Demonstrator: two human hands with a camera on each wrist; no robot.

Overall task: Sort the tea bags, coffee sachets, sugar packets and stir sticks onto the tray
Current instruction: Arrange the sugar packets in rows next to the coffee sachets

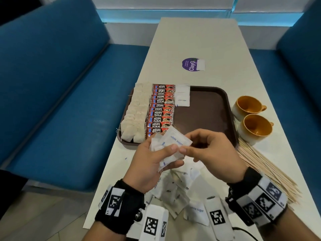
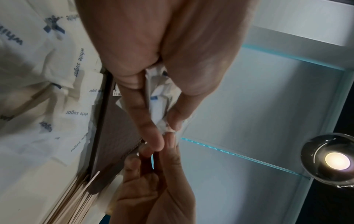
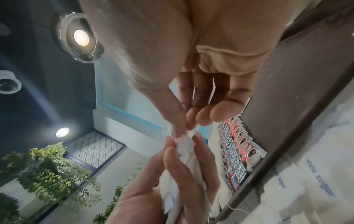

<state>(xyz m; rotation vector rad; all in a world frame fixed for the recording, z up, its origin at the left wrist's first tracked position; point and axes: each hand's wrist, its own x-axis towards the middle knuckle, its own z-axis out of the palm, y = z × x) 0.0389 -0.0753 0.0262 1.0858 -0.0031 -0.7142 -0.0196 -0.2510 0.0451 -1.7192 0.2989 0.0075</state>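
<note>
Both hands meet above the near table edge, left hand (image 1: 152, 164) gripping a sugar packet bundle (image 1: 171, 145), right hand (image 1: 213, 150) pinching its top packet; the tray's (image 1: 231, 108) sugar column (image 1: 182, 97) lies ahead, slightly left.

Illumination is even and moderately bright in the head view, with soft shadows. Both wrist views show a recessed ceiling lamp (image 2: 336, 161) producing local glare, and near surfaces are blurred. Wide-angle distortion bends straight edges at all frame borders.
</note>
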